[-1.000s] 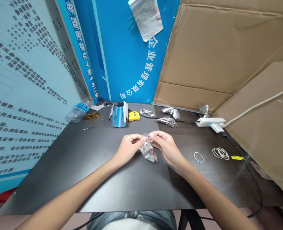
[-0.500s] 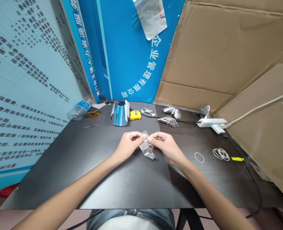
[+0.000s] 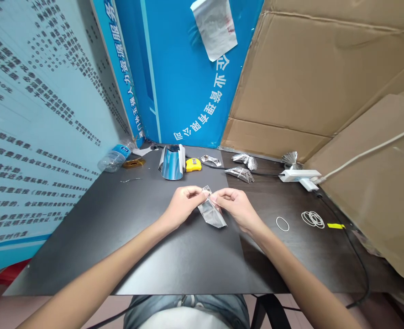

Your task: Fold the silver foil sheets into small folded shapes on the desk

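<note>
Both hands meet over the middle of the dark table (image 3: 119,246). My left hand (image 3: 182,205) and my right hand (image 3: 234,208) each pinch the top edge of a small folded piece of silver foil (image 3: 212,213), which hangs down between them just above the tabletop. Thumbs and fingertips of both hands are pressed together on the foil.
A roll of reflective foil (image 3: 171,163), a yellow tape measure (image 3: 192,164), several folded foil pieces (image 3: 240,173), a plastic bottle (image 3: 115,156) and a white power strip (image 3: 299,175) lie at the back. Rubber bands (image 3: 313,219) lie at the right. Printed boards and cardboard wall in the table.
The foil piece has swung a little, its lower end now pointing more to the right. Both hands stay almost in place; the view has shifted slightly.
</note>
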`<state>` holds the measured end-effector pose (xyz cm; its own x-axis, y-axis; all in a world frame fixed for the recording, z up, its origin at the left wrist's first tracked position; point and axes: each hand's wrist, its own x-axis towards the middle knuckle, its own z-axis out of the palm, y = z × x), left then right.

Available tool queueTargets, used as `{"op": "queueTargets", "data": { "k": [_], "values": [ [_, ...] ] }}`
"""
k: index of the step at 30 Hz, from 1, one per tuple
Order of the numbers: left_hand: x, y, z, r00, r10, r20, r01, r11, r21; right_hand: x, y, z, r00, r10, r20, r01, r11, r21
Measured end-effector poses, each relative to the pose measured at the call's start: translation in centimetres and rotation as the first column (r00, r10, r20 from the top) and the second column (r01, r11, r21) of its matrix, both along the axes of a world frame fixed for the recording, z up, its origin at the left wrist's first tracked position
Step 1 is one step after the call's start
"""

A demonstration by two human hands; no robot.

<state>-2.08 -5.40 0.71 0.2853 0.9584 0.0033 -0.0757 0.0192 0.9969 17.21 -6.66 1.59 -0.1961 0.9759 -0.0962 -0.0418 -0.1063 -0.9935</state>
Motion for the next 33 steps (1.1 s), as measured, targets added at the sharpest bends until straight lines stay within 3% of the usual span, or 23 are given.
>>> {"op": "queueTargets", "data": {
  "k": [6,11,20,28,33],
  "values": [
    [-0.4,0.4,-0.1,0.998,0.053,0.027,-0.054,0.998,0.036,0.1,-0.5,0.0,0.995,0.014,-0.096,-0.022,0.996,-0.09],
    [-0.8,0.6,-0.2,0.997,0.08,0.007,-0.08,0.995,0.064,0.1,-0.5,0.2,0.996,0.046,-0.081,-0.051,0.997,-0.058],
    [-1.0,0.6,0.4,0.998,0.06,-0.031,-0.056,0.993,0.107,-0.2,-0.7,-0.4,0.982,-0.084,0.169,0.06,0.988,0.14],
    [-1.4,1.2,0.4,0.991,0.136,0.016,-0.136,0.988,0.078,0.2,-1.1,-0.3,0.933,-0.042,0.359,-0.053,0.966,0.252],
    [-1.7,1.5,0.5,0.992,0.126,-0.005,-0.125,0.988,0.088,0.1,-1.0,-0.8,0.887,-0.082,0.454,-0.032,0.971,0.238]
  ]
}}
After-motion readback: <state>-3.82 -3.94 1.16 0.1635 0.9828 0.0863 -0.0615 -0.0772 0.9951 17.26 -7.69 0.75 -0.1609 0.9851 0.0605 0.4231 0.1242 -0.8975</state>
